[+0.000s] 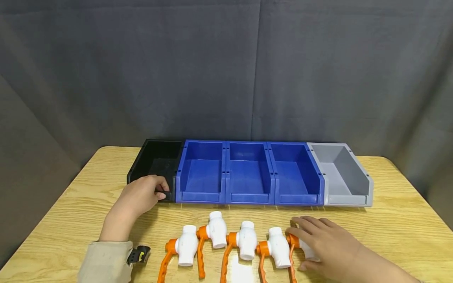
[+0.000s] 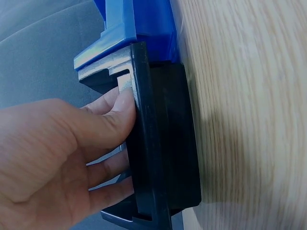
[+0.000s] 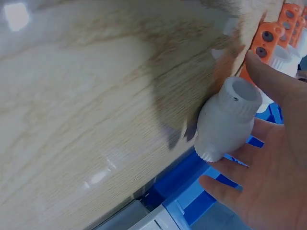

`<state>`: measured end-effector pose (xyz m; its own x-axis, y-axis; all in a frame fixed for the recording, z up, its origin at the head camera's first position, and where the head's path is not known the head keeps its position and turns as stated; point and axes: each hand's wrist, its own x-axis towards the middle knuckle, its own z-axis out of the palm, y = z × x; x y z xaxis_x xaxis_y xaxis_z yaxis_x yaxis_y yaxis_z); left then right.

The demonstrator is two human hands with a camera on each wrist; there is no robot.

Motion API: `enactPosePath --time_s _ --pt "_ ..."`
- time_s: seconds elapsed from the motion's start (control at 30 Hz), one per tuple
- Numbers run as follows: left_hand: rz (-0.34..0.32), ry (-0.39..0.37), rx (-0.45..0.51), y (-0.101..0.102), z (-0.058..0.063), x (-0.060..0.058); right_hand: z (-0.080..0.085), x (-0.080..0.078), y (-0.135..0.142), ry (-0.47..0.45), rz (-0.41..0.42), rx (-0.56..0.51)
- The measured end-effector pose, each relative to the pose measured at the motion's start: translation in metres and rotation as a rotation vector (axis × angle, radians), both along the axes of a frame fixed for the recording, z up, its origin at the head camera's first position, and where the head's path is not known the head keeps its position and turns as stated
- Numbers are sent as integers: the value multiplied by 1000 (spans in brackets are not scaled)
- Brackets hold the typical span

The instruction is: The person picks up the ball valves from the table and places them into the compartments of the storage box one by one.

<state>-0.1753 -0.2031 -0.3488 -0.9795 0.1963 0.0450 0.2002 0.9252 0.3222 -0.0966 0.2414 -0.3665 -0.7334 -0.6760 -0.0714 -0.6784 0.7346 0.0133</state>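
Note:
My left hand (image 1: 139,196) is at the front of the black bin (image 1: 164,151), leftmost in the row. In the left wrist view its thumb and fingers pinch the bin's front lip (image 2: 125,81). Over the rightmost white ball valve (image 1: 307,250) is my right hand (image 1: 329,241), fingers spread and fairly straight. The right wrist view shows this valve's white body (image 3: 228,122) between thumb and fingers, the thumb beside its orange handle (image 3: 264,43). The hand partly covers the valve in the head view.
Several more valves with orange handles, such as the leftmost valve (image 1: 186,245), lie in a row on the wooden table (image 1: 70,220). Three blue bins (image 1: 249,196) and a grey bin (image 1: 348,200) stand beside the black one. A grey curtain (image 1: 212,70) hangs behind.

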Motion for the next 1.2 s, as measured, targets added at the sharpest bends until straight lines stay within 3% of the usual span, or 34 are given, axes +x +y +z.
enactPosePath --time_s 0.4,0.73,1.2 --pt "-5 -1 -3 -2 2 1 2 -5 -10 109 122 17" --pt "4 -8 5 1 0 1 5 -5 -11 61 123 28" --pt "9 -22 13 1 1 1 12 -5 -6 130 143 24"
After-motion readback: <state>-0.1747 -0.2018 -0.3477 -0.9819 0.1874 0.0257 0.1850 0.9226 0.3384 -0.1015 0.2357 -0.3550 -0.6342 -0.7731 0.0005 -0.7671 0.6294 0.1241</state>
